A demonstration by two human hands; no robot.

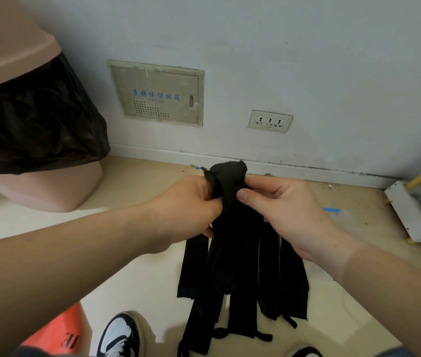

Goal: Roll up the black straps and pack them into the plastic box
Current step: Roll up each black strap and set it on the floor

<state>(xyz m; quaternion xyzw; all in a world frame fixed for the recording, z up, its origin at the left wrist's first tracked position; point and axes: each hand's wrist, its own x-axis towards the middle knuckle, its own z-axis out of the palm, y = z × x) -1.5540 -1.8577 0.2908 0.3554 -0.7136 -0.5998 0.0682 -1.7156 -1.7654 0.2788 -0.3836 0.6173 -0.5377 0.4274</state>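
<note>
Hands, left hand [191, 202] and right hand [281, 207], both pinch the hanging black straps [240, 253] closed.

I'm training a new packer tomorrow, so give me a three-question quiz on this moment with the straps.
1. True or false: both hands grip the top of the black straps.
2. Where do the loose strap ends hang? A) over the waste bin B) down toward the floor, in front of the shoes C) into a plastic box
3. Fill in: on the wall, the socket sits to the ___ of the panel.

Key:
1. True: the left hand and right hand pinch the bunched top.
2. B; no plastic box is in view.
3. right
</note>
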